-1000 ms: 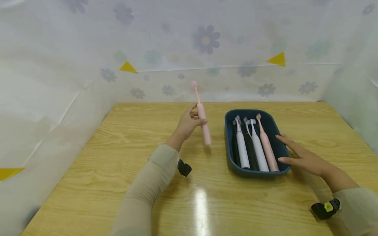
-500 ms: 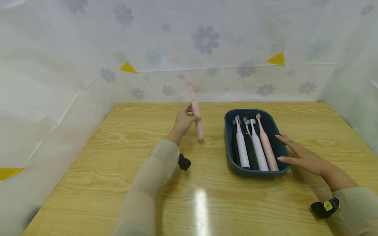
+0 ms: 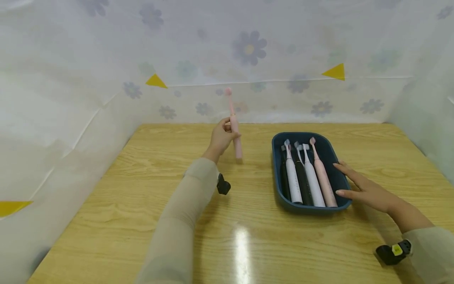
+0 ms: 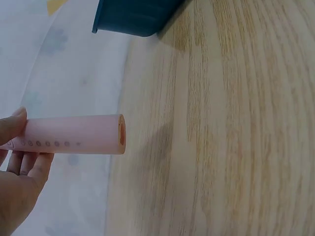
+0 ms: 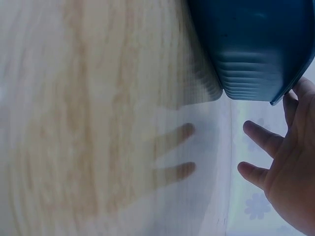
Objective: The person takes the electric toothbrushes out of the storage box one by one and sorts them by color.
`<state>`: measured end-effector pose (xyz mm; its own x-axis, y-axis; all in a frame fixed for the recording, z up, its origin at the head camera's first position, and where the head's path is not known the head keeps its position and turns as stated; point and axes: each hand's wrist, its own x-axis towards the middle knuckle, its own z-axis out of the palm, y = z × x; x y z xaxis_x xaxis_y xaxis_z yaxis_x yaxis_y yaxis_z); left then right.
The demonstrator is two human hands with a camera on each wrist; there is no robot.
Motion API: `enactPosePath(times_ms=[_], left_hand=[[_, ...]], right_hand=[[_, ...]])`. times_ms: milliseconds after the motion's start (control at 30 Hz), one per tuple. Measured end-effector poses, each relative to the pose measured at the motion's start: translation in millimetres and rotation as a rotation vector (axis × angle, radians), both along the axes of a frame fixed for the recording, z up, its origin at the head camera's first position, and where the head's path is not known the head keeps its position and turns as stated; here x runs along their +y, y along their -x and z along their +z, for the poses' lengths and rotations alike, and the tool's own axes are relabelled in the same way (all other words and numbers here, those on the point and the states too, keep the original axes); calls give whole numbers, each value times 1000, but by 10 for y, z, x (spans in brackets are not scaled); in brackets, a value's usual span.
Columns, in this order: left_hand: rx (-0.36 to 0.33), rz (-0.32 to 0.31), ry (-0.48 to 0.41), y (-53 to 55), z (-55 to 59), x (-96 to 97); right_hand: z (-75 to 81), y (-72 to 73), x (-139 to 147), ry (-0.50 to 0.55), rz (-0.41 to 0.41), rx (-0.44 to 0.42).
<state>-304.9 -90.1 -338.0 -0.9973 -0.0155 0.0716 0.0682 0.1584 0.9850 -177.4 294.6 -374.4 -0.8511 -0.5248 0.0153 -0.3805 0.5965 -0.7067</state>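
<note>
My left hand (image 3: 220, 139) pinches a pink electric toothbrush (image 3: 235, 136) by its handle, brush head up, above the back middle of the table. In the left wrist view the handle (image 4: 78, 133) shows a row of small marks and its flat bottom end. A dark blue bin (image 3: 276, 173) stands to the right with several electric toothbrushes lying in it: white ones (image 3: 293, 179), black ones (image 3: 303, 179) and a pink one (image 3: 324, 177). At the bin's right rim rests my right hand (image 3: 372, 193), fingers spread; in the right wrist view it touches the bin's side (image 5: 261, 54).
A wood-grain table (image 3: 142, 221) lies under everything. Pale flowered sheeting (image 3: 213, 47) closes in the back and sides, with yellow tape triangles (image 3: 334, 71) stuck on it. A black wrist camera (image 3: 223, 184) sits on the left sleeve.
My left hand has carried the pink toothbrush left and farther back over the table, turning it a little more upright. The right hand and the bin have stayed in place.
</note>
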Motion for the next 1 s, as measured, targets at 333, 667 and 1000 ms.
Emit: enactPosePath(times_ms=[333, 667, 1000], left_hand=[[99, 81, 26, 100, -78, 42], [137, 99, 56, 168, -151, 85], [193, 136, 112, 234, -172, 156]], right_hand=[[11, -38, 35, 2, -13, -4], [12, -91, 54, 16, -17, 2], [40, -92, 70, -4, -13, -16]])
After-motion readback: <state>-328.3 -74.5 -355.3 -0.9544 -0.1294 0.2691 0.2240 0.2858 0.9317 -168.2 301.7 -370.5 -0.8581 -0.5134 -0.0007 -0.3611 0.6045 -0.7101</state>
